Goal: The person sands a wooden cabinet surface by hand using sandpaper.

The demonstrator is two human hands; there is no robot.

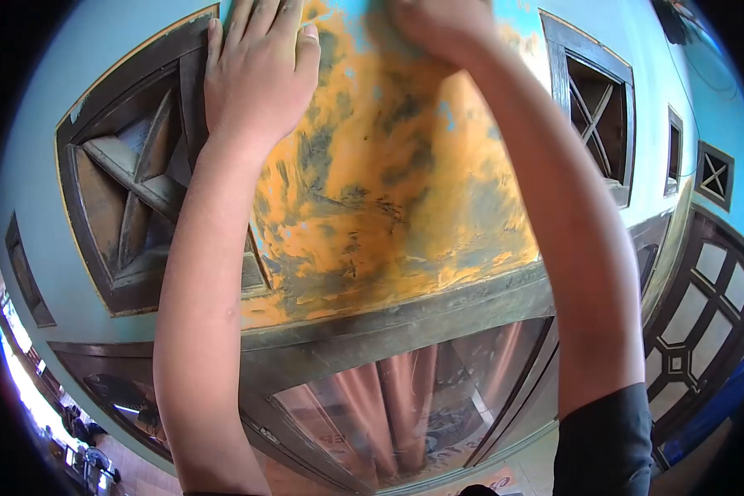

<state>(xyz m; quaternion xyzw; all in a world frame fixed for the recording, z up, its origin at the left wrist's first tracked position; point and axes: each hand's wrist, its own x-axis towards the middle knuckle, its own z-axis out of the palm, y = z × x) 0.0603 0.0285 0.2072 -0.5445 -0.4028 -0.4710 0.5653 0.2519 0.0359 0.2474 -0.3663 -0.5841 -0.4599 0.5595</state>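
I see a pale blue wall [649, 99], orange coating [446, 198] smeared patchily over it. Left hand [260, 78] lies flat on it.

We have room to slide along the patchy wall [368, 190] between our left hand [260, 87] and right hand [445, 26], and down between our forearms [209, 264]. The wooden beam [405, 322] crosses below that stretch; the left window [136, 183] and right window [593, 124] flank it, each partly blocked by a forearm.
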